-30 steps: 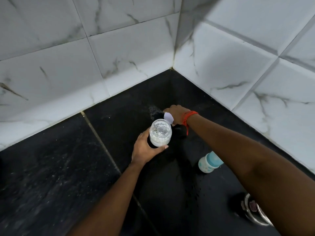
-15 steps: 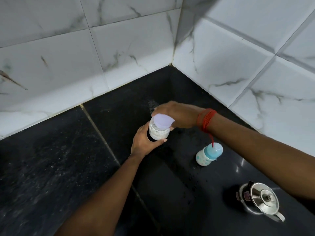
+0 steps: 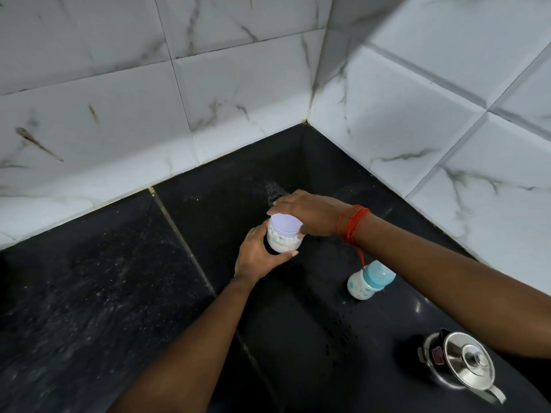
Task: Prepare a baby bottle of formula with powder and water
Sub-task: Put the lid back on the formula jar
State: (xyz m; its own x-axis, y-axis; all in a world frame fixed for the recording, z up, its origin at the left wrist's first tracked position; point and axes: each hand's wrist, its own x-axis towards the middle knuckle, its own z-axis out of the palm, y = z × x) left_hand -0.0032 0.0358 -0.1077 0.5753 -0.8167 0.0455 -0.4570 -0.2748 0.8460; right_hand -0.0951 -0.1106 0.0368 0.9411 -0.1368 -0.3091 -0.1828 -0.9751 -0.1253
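Well, jar (image 3: 282, 239) ctr counter (image 3: 89, 293) (off walls (image 3: 208, 114))

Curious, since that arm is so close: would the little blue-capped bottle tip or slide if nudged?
It probably tips fairly easily: the baby bottle stands upright on a narrow base with a bulky blue cap on top. It may slide first, since the black counter looks glossy, with droplets nearby. Once down, its round body would likely roll.

A small clear jar (image 3: 281, 242) of white powder is standing upright, wearing a pale purple lid (image 3: 285, 223). The little white baby bottle (image 3: 362, 286) (blue cap (image 3: 380, 274) on) is standing well apart on its right. A shiny steel kettle (image 3: 460, 368) is sitting farther right, closed.
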